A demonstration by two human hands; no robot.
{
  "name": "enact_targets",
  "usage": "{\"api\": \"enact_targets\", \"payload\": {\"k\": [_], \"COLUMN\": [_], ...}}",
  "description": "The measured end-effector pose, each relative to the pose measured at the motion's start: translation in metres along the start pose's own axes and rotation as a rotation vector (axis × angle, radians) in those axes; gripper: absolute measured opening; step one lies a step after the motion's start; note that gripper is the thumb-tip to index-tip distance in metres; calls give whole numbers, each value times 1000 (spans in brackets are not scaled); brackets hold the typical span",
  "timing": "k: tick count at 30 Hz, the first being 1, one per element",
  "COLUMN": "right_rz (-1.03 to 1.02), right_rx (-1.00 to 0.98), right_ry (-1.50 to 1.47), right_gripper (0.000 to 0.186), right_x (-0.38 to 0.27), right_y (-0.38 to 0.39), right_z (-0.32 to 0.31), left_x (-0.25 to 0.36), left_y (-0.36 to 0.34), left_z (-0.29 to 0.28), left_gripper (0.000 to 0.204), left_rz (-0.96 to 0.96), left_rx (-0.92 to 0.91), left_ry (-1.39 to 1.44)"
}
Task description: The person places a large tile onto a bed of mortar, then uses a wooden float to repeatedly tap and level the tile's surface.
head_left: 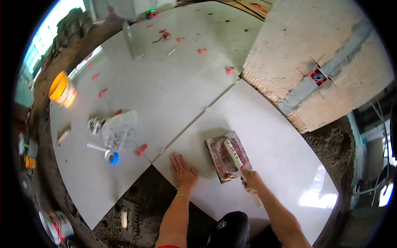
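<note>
My left hand (184,175) lies flat on a large pale floor tile (273,132), fingers stretched out, close to its left corner. In my right hand (252,182) I grip the long pale handle of a flat tile beater (217,159). Its rectangular block is reddish, stained and worn along the edges, and it appears to rest on the tile, right of my left hand. A narrow joint (206,108) separates this tile from the laid ones beyond. Dark bedding (144,190) with ridged marks shows beside my left forearm.
Red levelling clips (141,149) dot the laid tiles. A clear plastic bag (120,130) and blue-capped item (113,158) lie left. A yellow bucket (63,90) and white bucket (56,227) stand leftward. A wall with a red electrical box (318,77) rises at right; a laser level (151,14) stands far back.
</note>
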State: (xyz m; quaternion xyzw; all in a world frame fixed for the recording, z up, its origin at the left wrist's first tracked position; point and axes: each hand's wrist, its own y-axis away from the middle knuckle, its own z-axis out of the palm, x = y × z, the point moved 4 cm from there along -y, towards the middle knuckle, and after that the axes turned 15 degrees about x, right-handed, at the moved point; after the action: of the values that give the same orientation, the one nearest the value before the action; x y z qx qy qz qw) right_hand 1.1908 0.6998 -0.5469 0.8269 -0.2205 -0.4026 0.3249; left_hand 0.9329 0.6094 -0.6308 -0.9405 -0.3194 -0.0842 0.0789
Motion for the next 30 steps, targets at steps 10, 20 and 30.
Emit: {"api": "enact_targets", "payload": {"k": [10, 20, 30], "right_rz": [-490, -281, -89], "right_rx": [649, 202, 465], "right_ry": [-472, -194, 109], "right_gripper": [50, 53, 60], "right_x": [-21, -82, -36], "right_y": [2, -34, -117], "right_z": [-147, -185, -119], "left_x": [21, 35, 35], "left_y": [-41, -50, -47], "left_z": [7, -7, 1], "left_gripper": [80, 81, 80], "left_rz": [100, 67, 136], "left_rx": [55, -17, 104], "left_ry": [-14, -62, 8]}}
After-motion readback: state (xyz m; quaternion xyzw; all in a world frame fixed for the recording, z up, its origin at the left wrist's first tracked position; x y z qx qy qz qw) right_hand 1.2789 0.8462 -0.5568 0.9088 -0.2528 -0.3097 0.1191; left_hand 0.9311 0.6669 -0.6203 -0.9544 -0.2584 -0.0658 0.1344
